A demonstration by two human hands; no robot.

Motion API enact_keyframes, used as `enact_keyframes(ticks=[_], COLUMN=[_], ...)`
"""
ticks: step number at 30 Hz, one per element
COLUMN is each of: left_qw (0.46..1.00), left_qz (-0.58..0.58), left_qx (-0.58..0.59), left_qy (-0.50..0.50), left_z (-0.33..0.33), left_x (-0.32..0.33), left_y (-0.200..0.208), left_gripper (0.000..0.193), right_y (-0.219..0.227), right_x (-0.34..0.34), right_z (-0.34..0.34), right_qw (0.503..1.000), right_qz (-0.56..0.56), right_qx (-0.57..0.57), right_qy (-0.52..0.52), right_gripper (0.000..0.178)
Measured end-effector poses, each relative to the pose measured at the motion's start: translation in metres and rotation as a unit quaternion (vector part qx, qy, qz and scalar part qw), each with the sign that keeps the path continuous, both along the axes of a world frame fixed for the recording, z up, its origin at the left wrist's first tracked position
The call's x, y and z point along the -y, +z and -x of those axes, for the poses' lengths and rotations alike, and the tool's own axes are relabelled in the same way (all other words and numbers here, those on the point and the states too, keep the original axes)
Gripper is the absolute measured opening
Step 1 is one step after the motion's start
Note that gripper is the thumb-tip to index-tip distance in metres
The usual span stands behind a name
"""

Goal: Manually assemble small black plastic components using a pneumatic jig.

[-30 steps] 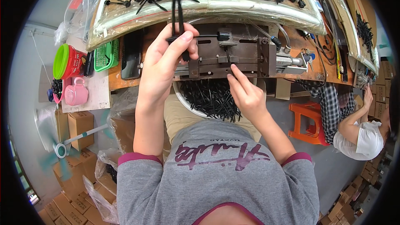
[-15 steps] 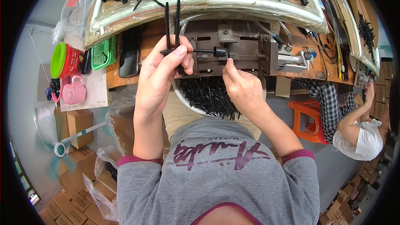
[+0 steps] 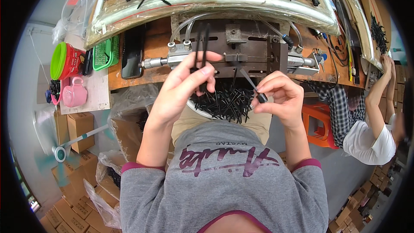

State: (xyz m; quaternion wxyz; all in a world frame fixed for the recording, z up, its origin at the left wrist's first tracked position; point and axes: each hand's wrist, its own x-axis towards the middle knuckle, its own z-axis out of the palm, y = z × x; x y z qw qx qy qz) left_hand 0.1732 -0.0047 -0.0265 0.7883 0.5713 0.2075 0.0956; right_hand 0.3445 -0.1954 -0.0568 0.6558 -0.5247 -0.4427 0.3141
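My left hand point(image 3: 183, 84) is closed round a pair of thin black rods point(image 3: 202, 45) that stand up from its fingers, smeared by motion. Between the thumb and fingers of my right hand point(image 3: 282, 97) is a thin black rod with a wider round end point(image 3: 261, 98), its slim end tilted up and left. Just beyond both hands lies a dark metal fixture point(image 3: 258, 45) with a small block point(image 3: 236, 57) at its middle; neither hand touches that block. Below the hands, a white-rimmed tub point(image 3: 202, 113) on my lap holds many loose black rods point(image 3: 224, 103).
A wrapped tray point(image 3: 215, 2) heaped with black capped rods spans the far side. Pneumatic cylinders point(image 3: 161, 61) with clear hoses flank the fixture. On the left are a phone point(image 3: 132, 56), green basket point(image 3: 105, 54), red tub point(image 3: 71, 62) and pink cup point(image 3: 75, 93). A co-worker point(image 3: 371, 138) sits at right.
My right hand has drawn away from the fixture's block, toward me and to the right, with a capped rod in it. My left hand has shifted right, its rods now upright.
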Motion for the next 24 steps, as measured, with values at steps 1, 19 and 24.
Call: enact_keyframes(ticks=[1,19,24], left_qw=[1.0,0.995,0.994], left_qz=[0.002,0.046,-0.102], left_qx=[0.003,0.029,-0.031], left_qy=[0.02,0.08,0.026], left_z=[0.002,-0.008,-0.018], left_x=[0.0,0.031,0.046], left_y=[-0.001,-0.028,-0.015], left_gripper=[0.029,0.055,0.05], right_y=[-0.003,-0.007,0.014], right_x=[0.0,-0.034,-0.035], right_z=[-0.001,0.021,0.032], right_qw=[0.991,0.889,0.926], right_qz=[0.027,0.094,-0.006], right_qx=[0.119,0.427,0.36], right_qy=[-0.047,-0.133,-0.118], right_gripper=[0.026,0.038,0.038])
